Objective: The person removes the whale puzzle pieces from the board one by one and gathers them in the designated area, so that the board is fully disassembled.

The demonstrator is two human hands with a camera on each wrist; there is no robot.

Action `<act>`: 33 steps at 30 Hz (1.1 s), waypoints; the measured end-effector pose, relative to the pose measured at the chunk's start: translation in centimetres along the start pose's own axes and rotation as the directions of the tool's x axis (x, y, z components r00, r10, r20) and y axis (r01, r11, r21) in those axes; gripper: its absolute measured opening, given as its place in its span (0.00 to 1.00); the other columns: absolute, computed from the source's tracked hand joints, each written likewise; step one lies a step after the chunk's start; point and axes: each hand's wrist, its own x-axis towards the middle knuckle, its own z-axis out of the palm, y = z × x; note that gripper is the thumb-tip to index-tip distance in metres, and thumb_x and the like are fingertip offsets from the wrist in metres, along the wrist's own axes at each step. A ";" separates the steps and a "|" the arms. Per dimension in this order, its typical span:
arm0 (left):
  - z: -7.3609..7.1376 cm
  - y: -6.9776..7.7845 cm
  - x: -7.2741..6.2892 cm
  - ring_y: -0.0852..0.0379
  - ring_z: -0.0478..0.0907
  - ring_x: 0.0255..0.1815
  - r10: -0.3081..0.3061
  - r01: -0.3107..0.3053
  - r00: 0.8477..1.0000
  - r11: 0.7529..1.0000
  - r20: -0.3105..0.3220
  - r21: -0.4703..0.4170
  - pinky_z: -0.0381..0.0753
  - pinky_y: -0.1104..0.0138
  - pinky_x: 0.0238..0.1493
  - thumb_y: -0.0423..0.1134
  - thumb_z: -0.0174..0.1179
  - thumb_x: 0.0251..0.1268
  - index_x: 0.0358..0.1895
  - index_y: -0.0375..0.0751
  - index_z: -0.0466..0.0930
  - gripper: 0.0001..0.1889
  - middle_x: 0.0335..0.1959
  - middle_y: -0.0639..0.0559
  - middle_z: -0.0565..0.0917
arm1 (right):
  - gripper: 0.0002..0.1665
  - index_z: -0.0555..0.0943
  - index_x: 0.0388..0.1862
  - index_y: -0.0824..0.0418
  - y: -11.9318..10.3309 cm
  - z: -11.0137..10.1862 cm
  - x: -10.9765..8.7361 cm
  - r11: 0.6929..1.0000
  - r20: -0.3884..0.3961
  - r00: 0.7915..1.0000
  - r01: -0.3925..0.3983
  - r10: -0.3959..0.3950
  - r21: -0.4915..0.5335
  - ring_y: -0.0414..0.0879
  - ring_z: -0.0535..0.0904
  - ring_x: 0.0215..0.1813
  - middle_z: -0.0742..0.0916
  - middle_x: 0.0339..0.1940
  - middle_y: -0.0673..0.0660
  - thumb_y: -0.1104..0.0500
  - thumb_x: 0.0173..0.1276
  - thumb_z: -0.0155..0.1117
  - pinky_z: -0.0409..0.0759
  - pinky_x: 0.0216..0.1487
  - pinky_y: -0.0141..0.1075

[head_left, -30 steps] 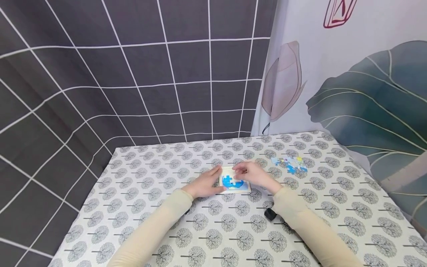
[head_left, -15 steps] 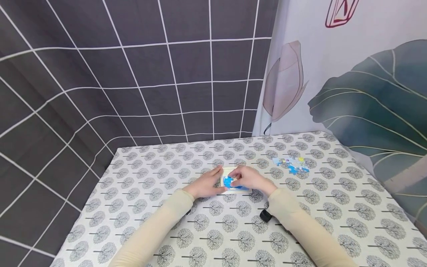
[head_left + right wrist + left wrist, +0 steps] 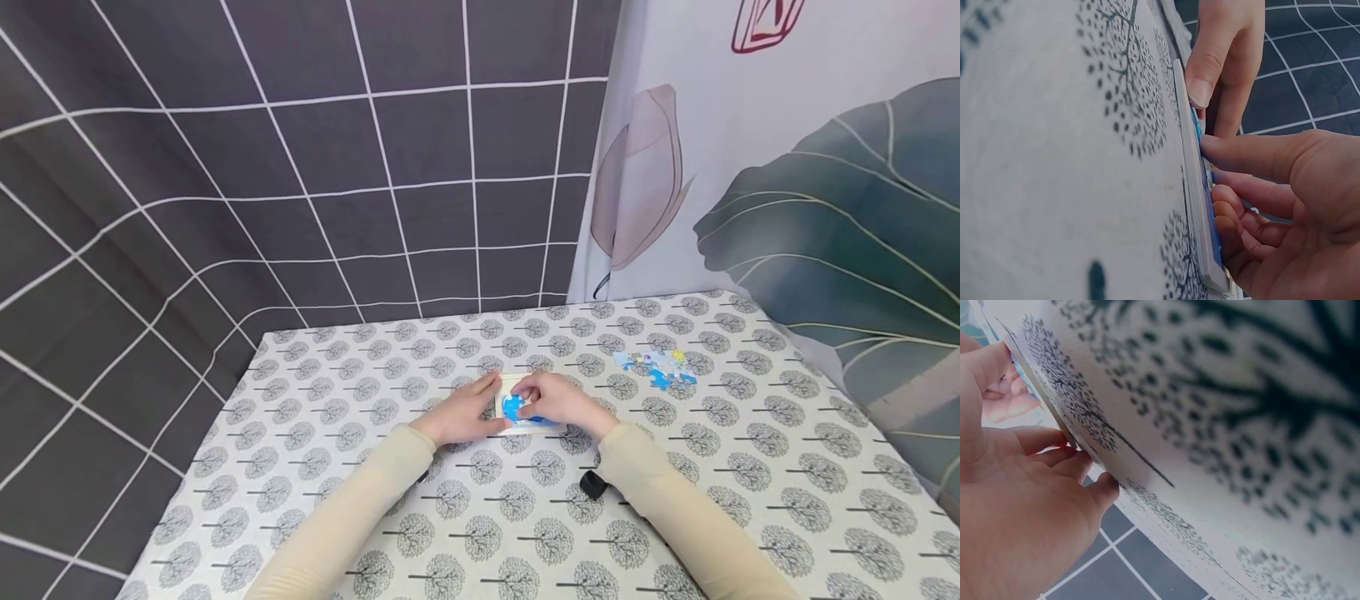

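Observation:
A small pale-framed puzzle tray (image 3: 1191,169) with a blue picture lies on the table in front of me. My left hand (image 3: 461,414) holds its left side, the thumb at the near corner and the fingers spread toward the far corner. Over the middle of the tray, my right hand (image 3: 557,400) pinches a puzzle piece between thumb and fingertips, mostly covered by the hand. Blue assembled pieces (image 3: 513,407) show to the left of those fingertips. In the right wrist view, the right thumb (image 3: 1235,153) is right at the tray's surface, close to the left thumb (image 3: 1200,90).
Several loose puzzle pieces (image 3: 660,375), blue with bits of yellow, lie in a cluster at the right back of the table. A tree-patterned cloth (image 3: 337,500) covers the table. Dark gridded fabric (image 3: 315,167) hangs behind, and a leaf-printed curtain (image 3: 847,208) at the right.
My right hand has shifted slightly left and lowered over the middle of the tray, its fingers now covering part of the picture. The left hand stays on the tray's left side.

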 end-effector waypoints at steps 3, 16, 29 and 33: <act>0.0 0.0 -0.1 0.43 0.48 0.81 0.003 -0.003 1.000 1.000 0.000 -0.016 0.51 0.50 0.79 0.58 0.54 0.74 0.79 0.31 0.50 0.44 0.82 0.41 0.47 | 0.21 0.85 0.51 0.64 -0.1 0.0 0.1 1.000 0.007 1.000 -0.005 0.005 0.009 0.43 0.77 0.39 0.83 0.36 0.50 0.61 0.58 0.77 0.80 0.46 0.37; 0.1 -0.2 0.0 0.43 0.48 0.81 -0.011 0.011 1.000 1.000 -0.006 -0.014 0.52 0.51 0.79 0.60 0.54 0.74 0.80 0.33 0.51 0.44 0.83 0.43 0.47 | 0.20 0.79 0.47 0.61 0.2 0.0 0.1 0.994 0.009 0.998 0.063 -0.064 0.085 0.42 0.75 0.36 0.82 0.36 0.51 0.66 0.56 0.76 0.78 0.41 0.35; 0.0 -0.1 0.0 0.43 0.48 0.81 -0.003 0.003 1.000 1.000 -0.002 -0.015 0.51 0.52 0.79 0.60 0.54 0.74 0.79 0.33 0.51 0.44 0.83 0.43 0.47 | 0.16 0.80 0.47 0.59 0.5 0.1 -0.2 0.988 -0.001 0.998 0.065 -0.065 0.141 0.42 0.80 0.36 0.85 0.36 0.50 0.66 0.61 0.71 0.81 0.44 0.38; 0.0 -0.1 0.0 0.43 0.48 0.81 -0.001 0.001 1.000 1.000 -0.003 -0.015 0.51 0.52 0.79 0.60 0.54 0.74 0.79 0.33 0.51 0.44 0.82 0.43 0.47 | 0.14 0.81 0.47 0.58 0.5 -0.1 -0.2 0.988 -0.002 0.998 0.065 -0.065 0.144 0.42 0.81 0.38 0.86 0.37 0.49 0.66 0.63 0.70 0.81 0.46 0.39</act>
